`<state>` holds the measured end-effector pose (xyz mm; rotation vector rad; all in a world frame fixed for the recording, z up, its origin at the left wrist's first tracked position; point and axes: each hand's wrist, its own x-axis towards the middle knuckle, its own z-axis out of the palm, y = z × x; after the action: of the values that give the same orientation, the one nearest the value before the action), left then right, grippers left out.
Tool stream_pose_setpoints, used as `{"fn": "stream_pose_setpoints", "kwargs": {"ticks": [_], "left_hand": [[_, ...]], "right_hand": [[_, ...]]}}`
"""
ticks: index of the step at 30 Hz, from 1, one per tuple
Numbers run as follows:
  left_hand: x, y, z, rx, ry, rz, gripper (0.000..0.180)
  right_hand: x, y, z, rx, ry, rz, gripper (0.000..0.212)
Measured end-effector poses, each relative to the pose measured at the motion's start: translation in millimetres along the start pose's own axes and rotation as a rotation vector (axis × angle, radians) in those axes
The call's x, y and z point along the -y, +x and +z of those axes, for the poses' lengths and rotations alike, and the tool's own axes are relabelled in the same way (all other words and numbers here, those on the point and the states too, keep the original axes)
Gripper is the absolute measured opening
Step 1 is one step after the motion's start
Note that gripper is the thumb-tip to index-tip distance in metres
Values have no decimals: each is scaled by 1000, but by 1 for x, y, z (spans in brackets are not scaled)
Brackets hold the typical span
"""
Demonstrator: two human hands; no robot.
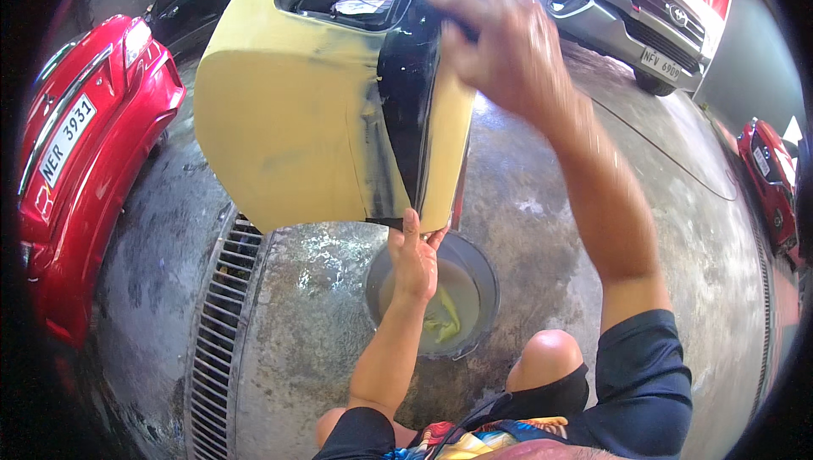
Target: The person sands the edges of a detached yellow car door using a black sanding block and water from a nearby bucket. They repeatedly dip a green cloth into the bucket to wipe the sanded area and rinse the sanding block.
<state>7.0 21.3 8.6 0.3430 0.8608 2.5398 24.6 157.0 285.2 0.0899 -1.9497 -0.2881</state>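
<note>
A car door [279, 134], coated in dull yellow with a black strip down one side and dark scuffed patches, stands in front of me. My left hand [413, 267] grips its lower corner, thumb up on the face and the other fingers curled beneath the edge. Higher up, my right hand [500, 49] is in front of the door's upper right side, blurred by motion. Its fingers are curled, and something dark shows at them, too smeared to name. Below the door sits a round bucket [484, 290] of cloudy water with a yellow-green cloth [447, 320] in it.
A red car [110, 180] stands on the left and a silver vehicle [627, 15] at the back right. A metal drain grate [222, 316] runs along the wet concrete floor [305, 333]. A thin hose or cable [669, 155] lies at right. Another red car [769, 180] is farther right.
</note>
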Motion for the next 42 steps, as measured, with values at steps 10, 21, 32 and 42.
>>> {"fn": "stream_pose_setpoints", "kwargs": {"ticks": [10, 21, 32, 42], "left_hand": [[0, -1, -4, 37, 13, 15, 61], [1, 2, -7, 22, 13, 0, 57], [-1, 2, -5, 41, 12, 4, 58], [-3, -2, 0, -3, 23, -8, 58]], "right_hand": [[-70, 63, 29, 302, 193, 248, 35], [-28, -12, -2, -66, 123, -124, 41], [20, -95, 30, -348, 352, 35, 51], [3, -26, 55, -326, 341, 189, 41]]}}
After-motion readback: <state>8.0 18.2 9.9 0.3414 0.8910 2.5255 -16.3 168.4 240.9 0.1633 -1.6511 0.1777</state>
